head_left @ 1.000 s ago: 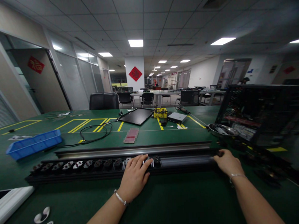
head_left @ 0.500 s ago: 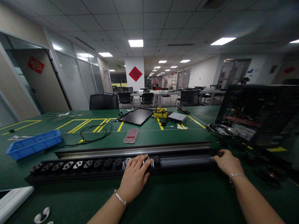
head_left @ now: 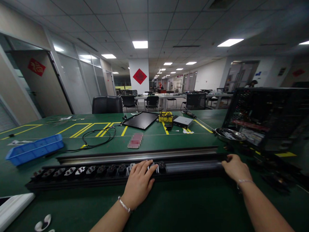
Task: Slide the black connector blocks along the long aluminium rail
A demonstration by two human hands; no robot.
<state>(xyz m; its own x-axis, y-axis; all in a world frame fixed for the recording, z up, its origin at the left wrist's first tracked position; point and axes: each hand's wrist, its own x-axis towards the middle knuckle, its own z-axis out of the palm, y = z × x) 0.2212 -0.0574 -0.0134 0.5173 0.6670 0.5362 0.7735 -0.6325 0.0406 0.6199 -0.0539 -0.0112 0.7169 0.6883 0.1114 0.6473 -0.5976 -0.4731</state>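
A long black power strip (head_left: 194, 167), with a row of black and pale sockets along its left part, lies across the green table in front of me. My left hand (head_left: 139, 184) is laid over the sockets near the strip's middle, fingers curved across the top and thumb at the near side; some sockets are hidden beneath it. At the right end, my right hand (head_left: 236, 169) has its fingers closed around the strip's tip, which they partly cover. Directly behind runs a long metal channel piece (head_left: 135, 156), parallel to the strip.
At the left stands a blue bin (head_left: 35, 149), with a black cable (head_left: 101, 143) beside it. Farther back are a flat black panel (head_left: 140, 120) and a grey box (head_left: 182, 121). An open computer case (head_left: 268, 118) and a metal bowl (head_left: 229, 134) occupy the right. White earbuds (head_left: 43, 223) lie front left.
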